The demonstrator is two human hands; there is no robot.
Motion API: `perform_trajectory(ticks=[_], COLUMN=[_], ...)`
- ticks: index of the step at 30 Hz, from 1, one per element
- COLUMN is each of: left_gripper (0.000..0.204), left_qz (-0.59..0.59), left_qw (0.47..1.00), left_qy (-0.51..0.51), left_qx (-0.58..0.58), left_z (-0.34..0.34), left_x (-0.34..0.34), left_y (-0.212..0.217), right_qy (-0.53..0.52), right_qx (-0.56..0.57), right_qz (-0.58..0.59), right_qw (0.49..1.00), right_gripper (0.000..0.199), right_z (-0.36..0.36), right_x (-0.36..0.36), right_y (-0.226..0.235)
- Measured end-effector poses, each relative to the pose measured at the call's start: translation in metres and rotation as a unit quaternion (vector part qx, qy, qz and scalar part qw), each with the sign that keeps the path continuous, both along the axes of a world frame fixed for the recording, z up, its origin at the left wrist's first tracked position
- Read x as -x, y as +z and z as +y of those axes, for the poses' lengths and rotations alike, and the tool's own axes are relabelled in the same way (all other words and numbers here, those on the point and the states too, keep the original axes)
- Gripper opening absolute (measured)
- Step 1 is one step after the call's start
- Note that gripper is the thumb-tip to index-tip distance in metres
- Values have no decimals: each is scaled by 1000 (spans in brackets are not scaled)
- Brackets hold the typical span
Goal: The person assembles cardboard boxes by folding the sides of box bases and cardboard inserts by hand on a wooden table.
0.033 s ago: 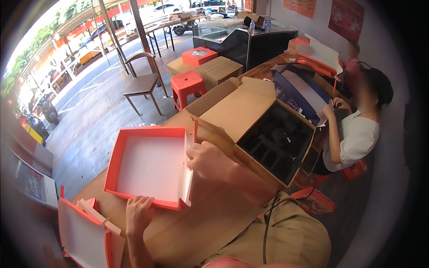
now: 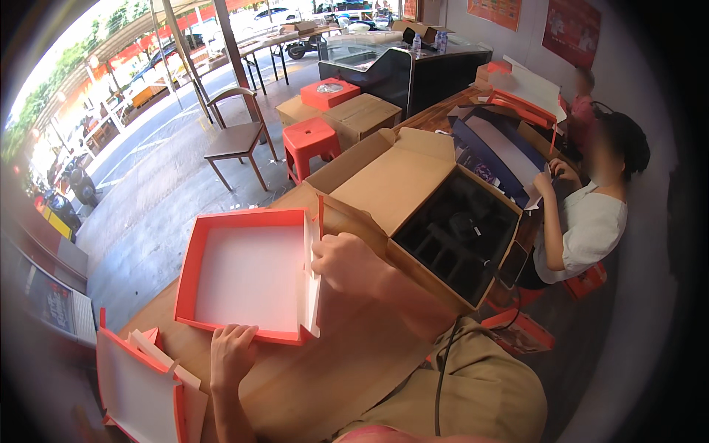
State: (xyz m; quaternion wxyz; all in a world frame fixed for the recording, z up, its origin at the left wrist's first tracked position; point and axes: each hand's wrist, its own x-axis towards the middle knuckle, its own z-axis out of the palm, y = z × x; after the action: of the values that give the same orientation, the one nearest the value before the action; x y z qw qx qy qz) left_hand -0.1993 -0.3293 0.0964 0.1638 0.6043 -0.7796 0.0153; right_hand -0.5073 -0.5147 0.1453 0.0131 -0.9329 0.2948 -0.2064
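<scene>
A shallow cardboard box [image 2: 249,258], orange-red outside with a white floor, lies open on the wooden table in front of me. My left hand [image 2: 233,356] grips its near wall, fingers curled over the rim. At the right side, my right hand [image 2: 346,263] closes on the white side flap, whose ends stick out past the corners. The fingertips of the right hand are partly hidden behind that flap. Left of my left forearm lies another orange-red and white carton [image 2: 140,376], partly folded, with loose flaps.
A large brown carton [image 2: 399,181] with a black foam insert [image 2: 458,236] stands open to my right. Beyond it, a co-worker [image 2: 591,221] handles a dark blue box [image 2: 502,144]. A red stool [image 2: 310,144] and a brown chair [image 2: 238,140] stand past the table's far edge.
The box has shifted very slightly to the right, and both hands have moved a touch with it. Their holds look the same.
</scene>
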Motion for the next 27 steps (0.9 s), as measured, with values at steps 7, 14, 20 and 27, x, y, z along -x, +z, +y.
perform_trajectory(ticks=[7, 14, 20, 27], left_gripper=[23, 13, 22, 21], left_qz=[-106, -73, -23, 41], left_qw=[985, 994, 999, 997], left_qy=[77, 62, 19, 63], left_qx=[110, 55, 18, -35], left_z=[-7, -8, -3, 6], left_x=[-29, -12, 31, -6], left_y=[3, -11, -14, 11], right_qy=[-110, -28, 166, 168], right_qx=[-74, -11, -133, -96], right_qz=[-63, -174, 37, 186], right_qw=[989, 984, 976, 963], right_gripper=[18, 24, 35, 3], right_z=[-36, -28, 23, 28], right_x=[14, 2, -22, -52], right_y=[-12, -11, -31, -64])
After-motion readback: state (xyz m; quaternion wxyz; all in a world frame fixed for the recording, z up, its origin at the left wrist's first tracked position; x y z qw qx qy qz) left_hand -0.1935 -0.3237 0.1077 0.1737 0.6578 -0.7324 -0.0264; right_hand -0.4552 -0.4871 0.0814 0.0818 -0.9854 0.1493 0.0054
